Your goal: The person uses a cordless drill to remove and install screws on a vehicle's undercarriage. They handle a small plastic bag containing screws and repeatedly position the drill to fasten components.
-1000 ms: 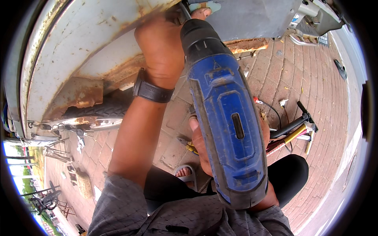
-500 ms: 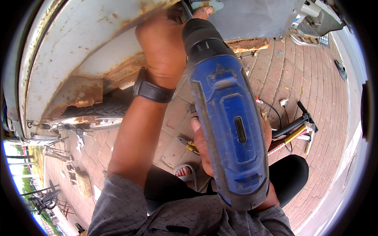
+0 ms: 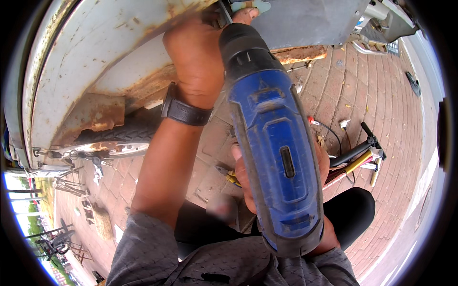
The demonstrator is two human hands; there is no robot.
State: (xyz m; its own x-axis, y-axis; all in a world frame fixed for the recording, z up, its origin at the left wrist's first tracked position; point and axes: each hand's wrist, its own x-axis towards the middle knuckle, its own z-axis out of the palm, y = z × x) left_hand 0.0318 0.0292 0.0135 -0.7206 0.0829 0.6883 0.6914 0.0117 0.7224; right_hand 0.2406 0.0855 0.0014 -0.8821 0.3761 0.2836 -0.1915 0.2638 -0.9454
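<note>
The power drill (image 3: 281, 128), with a blue housing and black trim, is occupying the centre of the frame, its rear end pointing toward the lower edge and its black chuck (image 3: 243, 43) pointing toward the upper centre. A metal bit (image 3: 226, 13) is projecting from the chuck toward the upper edge; its tip is being hidden there. The right hand (image 3: 244, 178) is closing around the drill from below, its fingers showing on the left side of the housing; the handle and trigger are lying out of sight beneath the body. The left hand (image 3: 198, 62) is reaching to the upper centre, just beside the chuck, with a dark watch strap (image 3: 188, 112) encircling the wrist. One fingertip is showing beyond the bit, next to a pale blue-green piece (image 3: 263, 7); the other fingers are being obscured, so how far this hand is opening and what it is holding cannot be told. A rust-stained white panel (image 3: 95, 52) is filling the upper left, and a grey panel (image 3: 305, 24) is extending right of the chuck. A dark tyre (image 3: 124, 135) is showing below the white panel. On the brick paving (image 3: 377, 109), a yellow-handled tool (image 3: 232, 178) is lying left of the drill, and a black-and-yellow tubular device (image 3: 359, 163) is lying at centre right.
</note>
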